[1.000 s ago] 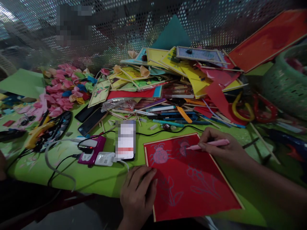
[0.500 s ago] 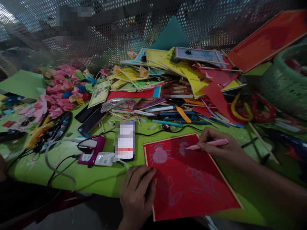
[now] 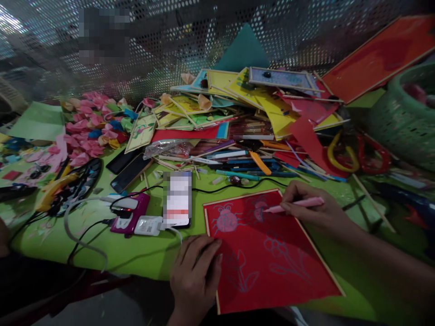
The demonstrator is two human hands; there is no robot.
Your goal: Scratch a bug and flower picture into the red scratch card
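Green sheet [image 3: 38,121] has shifted; right grip [image 3: 307,214] holds marker [image 3: 313,202].

Head view: forward, down over table [image 3: 142,258], seemingly near.

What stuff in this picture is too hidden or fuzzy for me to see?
- Head view: words on the lit phone; pixelation covers the screen.
- Head view: part of the red card's left edge, under the left hand.
- Head view: part of the pink pen, behind the right hand's fingers.
- Head view: the rest of the green basket, cut off by the right edge.
- Head view: things behind the mesh, blurred and dim.
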